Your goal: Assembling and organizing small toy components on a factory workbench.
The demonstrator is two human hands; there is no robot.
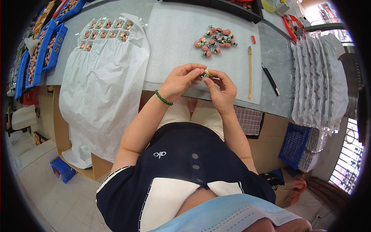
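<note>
Both my hands meet over the front edge of the table, around a small painted figurine (203,73) with pink, grey-green and yellow parts. My left hand (181,82) pinches its pink end between thumb and fingers; a green bead bracelet circles that wrist. From the other side, the thumb and fingers of my right hand (222,91) close on the yellow end. Fingertips cover much of the piece. Beyond my hands, a loose heap of similar pink figurines (216,41) lies on a white foam sheet (170,42).
Left of the sheet, a tray of figurines (102,34) is partly draped in white wrap (104,73). A paintbrush (249,73), a black pen-like tool (270,79) and a red cap (253,40) lie right. Blue bins (58,45) stand far left; stacked plastic trays (319,81) stand right.
</note>
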